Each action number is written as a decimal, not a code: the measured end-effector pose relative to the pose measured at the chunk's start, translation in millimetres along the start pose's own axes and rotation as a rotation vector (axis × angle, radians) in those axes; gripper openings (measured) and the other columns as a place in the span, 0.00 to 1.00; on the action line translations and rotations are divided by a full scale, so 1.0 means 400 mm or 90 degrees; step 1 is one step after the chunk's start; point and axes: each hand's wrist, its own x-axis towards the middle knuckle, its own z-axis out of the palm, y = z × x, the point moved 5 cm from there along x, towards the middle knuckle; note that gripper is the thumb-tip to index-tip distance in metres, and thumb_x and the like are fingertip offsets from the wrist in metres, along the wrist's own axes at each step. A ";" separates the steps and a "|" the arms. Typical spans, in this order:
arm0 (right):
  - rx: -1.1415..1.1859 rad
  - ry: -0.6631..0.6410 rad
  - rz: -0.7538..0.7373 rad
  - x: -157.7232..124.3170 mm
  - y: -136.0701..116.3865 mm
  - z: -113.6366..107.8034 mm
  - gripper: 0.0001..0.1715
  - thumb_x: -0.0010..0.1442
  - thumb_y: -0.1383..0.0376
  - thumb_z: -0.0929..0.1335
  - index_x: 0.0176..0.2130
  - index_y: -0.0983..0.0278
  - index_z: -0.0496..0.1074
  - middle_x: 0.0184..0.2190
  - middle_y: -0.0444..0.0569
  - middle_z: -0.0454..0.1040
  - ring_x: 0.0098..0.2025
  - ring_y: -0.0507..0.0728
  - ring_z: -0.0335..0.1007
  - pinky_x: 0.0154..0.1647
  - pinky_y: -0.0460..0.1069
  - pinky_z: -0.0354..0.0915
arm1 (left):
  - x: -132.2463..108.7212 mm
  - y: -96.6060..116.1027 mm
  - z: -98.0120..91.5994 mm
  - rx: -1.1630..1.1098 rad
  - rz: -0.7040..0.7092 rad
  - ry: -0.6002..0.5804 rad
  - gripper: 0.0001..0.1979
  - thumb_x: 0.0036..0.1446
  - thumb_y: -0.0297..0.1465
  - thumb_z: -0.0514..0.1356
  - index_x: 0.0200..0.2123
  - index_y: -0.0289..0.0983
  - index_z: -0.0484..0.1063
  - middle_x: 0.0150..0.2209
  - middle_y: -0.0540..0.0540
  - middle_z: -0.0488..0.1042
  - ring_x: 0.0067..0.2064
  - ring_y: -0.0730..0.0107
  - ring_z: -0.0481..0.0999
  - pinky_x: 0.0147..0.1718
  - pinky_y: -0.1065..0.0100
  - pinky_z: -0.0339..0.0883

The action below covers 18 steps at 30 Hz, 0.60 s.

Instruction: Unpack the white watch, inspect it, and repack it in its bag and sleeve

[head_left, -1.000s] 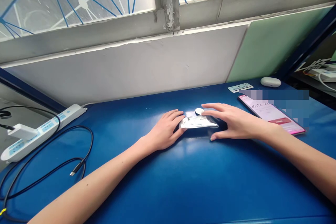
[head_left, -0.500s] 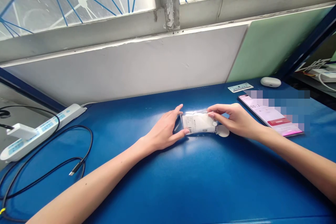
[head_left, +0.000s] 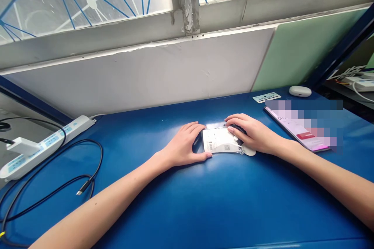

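A small clear plastic packet (head_left: pixel 219 146) with a white printed label rests on the blue table, barcode and square code facing up. My left hand (head_left: pixel 184 144) holds its left end by the edges, fingertips at the upper left corner and thumb at the lower left. Over the right end, my right hand (head_left: pixel 251 132) grips the packet between thumb and fingers, hiding part of it. A round white disc (head_left: pixel 249 150) sticks out from that end, just under the right hand.
On the right lie a phone (head_left: pixel 298 130), a printed card (head_left: pixel 267 97) and a white earbud case (head_left: pixel 300 91). To the left are a power strip (head_left: pixel 78 123) with a white plug (head_left: pixel 23 146) and a looped black cable (head_left: pixel 101 163). A wall panel (head_left: pixel 163 74) borders the blue table (head_left: pixel 187 210).
My left fingers have come down onto the packet's upper left corner. The packet has tipped flatter, so more of its label shows. My right hand has shifted slightly left.
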 end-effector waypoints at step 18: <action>-0.067 -0.181 -0.014 -0.028 0.042 -0.033 0.45 0.52 0.44 0.73 0.64 0.57 0.68 0.68 0.57 0.61 0.67 0.77 0.58 0.62 0.71 0.61 | -0.005 0.002 -0.003 0.008 -0.019 -0.008 0.37 0.56 0.50 0.65 0.63 0.38 0.63 0.65 0.35 0.63 0.69 0.42 0.56 0.65 0.44 0.56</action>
